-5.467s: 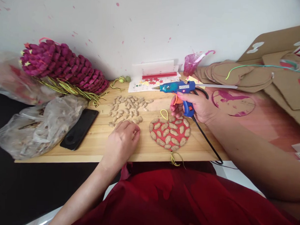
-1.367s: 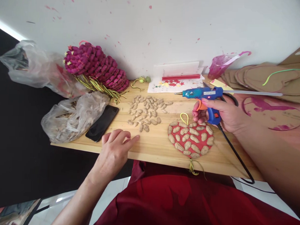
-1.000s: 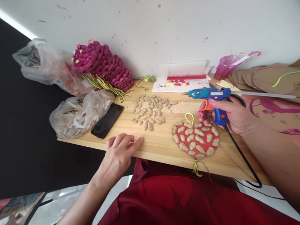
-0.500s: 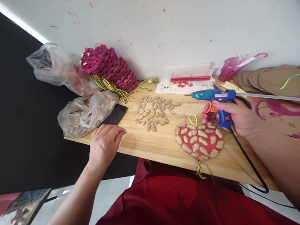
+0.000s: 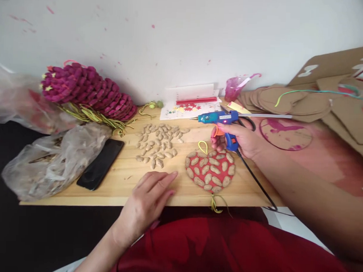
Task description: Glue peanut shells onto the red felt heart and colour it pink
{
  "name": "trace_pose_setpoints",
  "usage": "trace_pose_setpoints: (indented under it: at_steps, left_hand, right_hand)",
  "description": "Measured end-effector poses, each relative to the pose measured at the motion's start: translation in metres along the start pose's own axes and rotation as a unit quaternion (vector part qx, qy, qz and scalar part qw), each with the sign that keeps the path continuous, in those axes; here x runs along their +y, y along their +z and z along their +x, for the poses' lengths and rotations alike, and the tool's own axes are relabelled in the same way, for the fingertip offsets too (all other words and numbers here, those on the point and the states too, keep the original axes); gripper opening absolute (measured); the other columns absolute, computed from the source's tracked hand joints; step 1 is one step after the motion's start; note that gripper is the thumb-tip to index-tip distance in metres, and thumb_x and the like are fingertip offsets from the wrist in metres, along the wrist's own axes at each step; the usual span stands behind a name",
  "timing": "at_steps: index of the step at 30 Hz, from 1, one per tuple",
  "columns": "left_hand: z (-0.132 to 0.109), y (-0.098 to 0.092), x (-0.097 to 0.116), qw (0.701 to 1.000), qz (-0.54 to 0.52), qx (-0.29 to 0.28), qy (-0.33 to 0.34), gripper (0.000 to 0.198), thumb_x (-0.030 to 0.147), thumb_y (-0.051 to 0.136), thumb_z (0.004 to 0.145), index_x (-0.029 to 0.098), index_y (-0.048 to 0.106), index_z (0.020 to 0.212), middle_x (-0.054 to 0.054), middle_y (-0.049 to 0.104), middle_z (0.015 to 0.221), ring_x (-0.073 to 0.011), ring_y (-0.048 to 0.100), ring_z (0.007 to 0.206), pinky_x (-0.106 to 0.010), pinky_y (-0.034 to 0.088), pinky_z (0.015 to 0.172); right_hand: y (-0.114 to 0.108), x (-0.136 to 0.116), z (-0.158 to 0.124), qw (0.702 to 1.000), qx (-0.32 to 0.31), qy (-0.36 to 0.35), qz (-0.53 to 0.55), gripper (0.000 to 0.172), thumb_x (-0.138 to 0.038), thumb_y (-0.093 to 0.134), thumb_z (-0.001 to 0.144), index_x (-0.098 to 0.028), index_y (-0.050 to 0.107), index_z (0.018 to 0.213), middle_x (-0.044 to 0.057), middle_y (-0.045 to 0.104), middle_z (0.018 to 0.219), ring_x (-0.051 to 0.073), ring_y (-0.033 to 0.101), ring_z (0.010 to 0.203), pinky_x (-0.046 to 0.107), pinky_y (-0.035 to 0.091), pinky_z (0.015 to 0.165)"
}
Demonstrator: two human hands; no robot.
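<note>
My right hand (image 5: pixel 239 140) is wrapped round a blue glue gun (image 5: pixel 213 117), whose nozzle points left; a clear glue stick (image 5: pixel 267 115) juts from its back. Just below lies a red round piece (image 5: pixel 209 170) covered with peanuts, with a yellow loop (image 5: pixel 203 147) on top and a green tassel (image 5: pixel 216 203) hanging over the table edge. Near the table's front edge is my left hand (image 5: pixel 149 196), empty, its fingers stretched out and apart, left of the red piece. Beyond it lie several loose peanuts (image 5: pixel 159 142).
A bag of peanuts (image 5: pixel 55 159) and a black phone (image 5: pixel 100 165) lie at left, before a stack of magenta peanut-covered pieces (image 5: pixel 90 91). Star stickers (image 5: pixel 188 107) lie on white paper. A magenta-stained cup (image 5: pixel 233 89) and cardboard cutouts (image 5: pixel 284 102) stand at the back right.
My left hand has moved right, toward the red peanut piece, and its pinched fingers have opened out. The view has turned right. My right hand still holds the glue gun over the table.
</note>
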State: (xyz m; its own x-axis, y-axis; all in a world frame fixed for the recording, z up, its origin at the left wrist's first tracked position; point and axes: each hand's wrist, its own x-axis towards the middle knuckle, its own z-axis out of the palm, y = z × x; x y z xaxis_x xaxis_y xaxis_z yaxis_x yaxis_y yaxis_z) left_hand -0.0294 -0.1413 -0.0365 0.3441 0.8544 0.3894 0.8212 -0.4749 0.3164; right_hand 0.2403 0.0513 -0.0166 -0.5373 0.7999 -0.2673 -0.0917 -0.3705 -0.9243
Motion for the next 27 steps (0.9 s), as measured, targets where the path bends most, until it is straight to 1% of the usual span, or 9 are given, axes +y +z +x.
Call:
trace_pose_setpoints:
  at_steps: [2,4,6,9,13,19,23,25,27]
  left_hand:
    - [0.014,0.013,0.011,0.999,-0.024,-0.012,0.021,0.061,0.019,0.065,0.093,0.025,0.042,0.150,-0.010,0.064,0.118,-0.0222,0.060,0.108,-0.037,0.053,0.097]
    - [0.027,0.020,0.019,0.999,-0.028,-0.036,0.004,0.070,0.030,0.067,0.093,0.026,0.035,0.154,-0.013,0.061,0.126,-0.0257,0.058,0.114,-0.042,0.052,0.100]
    - [0.038,0.025,0.023,0.998,-0.026,-0.051,-0.023,0.082,0.040,0.070,0.089,0.026,0.027,0.158,-0.015,0.057,0.134,-0.0301,0.055,0.121,-0.048,0.049,0.104]
    - [0.049,0.029,0.024,0.998,-0.016,-0.045,-0.043,0.093,0.045,0.073,0.086,0.027,0.020,0.160,-0.016,0.054,0.139,-0.0328,0.052,0.126,-0.052,0.045,0.107]
    - [0.057,0.036,0.022,0.998,0.015,-0.032,-0.050,0.090,0.039,0.072,0.087,0.023,0.020,0.160,-0.016,0.056,0.137,-0.0314,0.054,0.122,-0.051,0.046,0.106]
    - [0.071,0.041,0.016,0.997,0.069,-0.017,-0.033,0.083,0.038,0.073,0.086,0.021,0.030,0.156,-0.015,0.061,0.135,-0.0335,0.058,0.119,-0.052,0.048,0.100]
    - [0.075,0.043,0.013,0.995,0.095,-0.005,-0.022,0.080,0.039,0.071,0.088,0.020,0.032,0.155,-0.016,0.062,0.135,-0.0338,0.059,0.117,-0.051,0.048,0.098]
    - [0.075,0.044,0.014,0.994,0.106,0.005,-0.018,0.077,0.039,0.069,0.089,0.019,0.033,0.155,-0.017,0.062,0.135,-0.0336,0.060,0.117,-0.050,0.048,0.097]
    - [0.074,0.046,0.015,0.993,0.113,0.023,-0.008,0.071,0.036,0.067,0.091,0.018,0.036,0.153,-0.017,0.063,0.133,-0.0321,0.060,0.115,-0.048,0.047,0.096]
  right_hand:
    - [-0.002,0.000,0.001,1.000,-0.001,-0.005,0.006,0.029,-0.044,0.074,0.079,-0.016,0.068,0.071,0.007,0.069,0.069,0.017,0.067,0.058,0.024,0.053,0.049]
    - [-0.004,0.001,0.001,1.000,0.001,-0.008,0.011,0.030,-0.045,0.073,0.080,-0.017,0.066,0.071,0.006,0.069,0.068,0.017,0.067,0.058,0.023,0.053,0.048]
    - [-0.005,0.001,0.002,1.000,0.006,-0.012,0.016,0.031,-0.046,0.072,0.081,-0.017,0.066,0.071,0.007,0.069,0.068,0.017,0.067,0.058,0.024,0.052,0.047]
    - [-0.006,0.000,0.002,0.999,0.016,-0.015,0.024,0.032,-0.046,0.071,0.083,-0.017,0.066,0.072,0.006,0.069,0.068,0.016,0.067,0.056,0.023,0.051,0.046]
    - [-0.004,-0.003,0.002,0.999,0.037,-0.018,0.032,0.032,-0.045,0.069,0.085,-0.016,0.067,0.072,0.005,0.068,0.066,0.015,0.065,0.053,0.022,0.050,0.045]
    - [-0.005,-0.006,0.003,0.995,0.087,-0.014,0.055,0.033,-0.041,0.066,0.087,-0.015,0.067,0.068,0.004,0.065,0.061,0.013,0.064,0.049,0.019,0.047,0.042]
    - [-0.008,-0.007,0.004,0.989,0.116,-0.038,0.083,0.033,-0.041,0.067,0.087,-0.014,0.067,0.067,0.003,0.063,0.060,0.012,0.062,0.048,0.019,0.047,0.042]
    - [-0.010,-0.007,0.005,0.986,0.131,-0.048,0.089,0.034,-0.042,0.067,0.087,-0.014,0.067,0.068,0.002,0.062,0.059,0.011,0.061,0.046,0.018,0.044,0.040]
    - [-0.011,-0.008,0.006,0.984,0.148,-0.049,0.089,0.035,-0.043,0.066,0.088,-0.014,0.068,0.068,0.001,0.061,0.056,0.009,0.057,0.042,0.017,0.038,0.036]
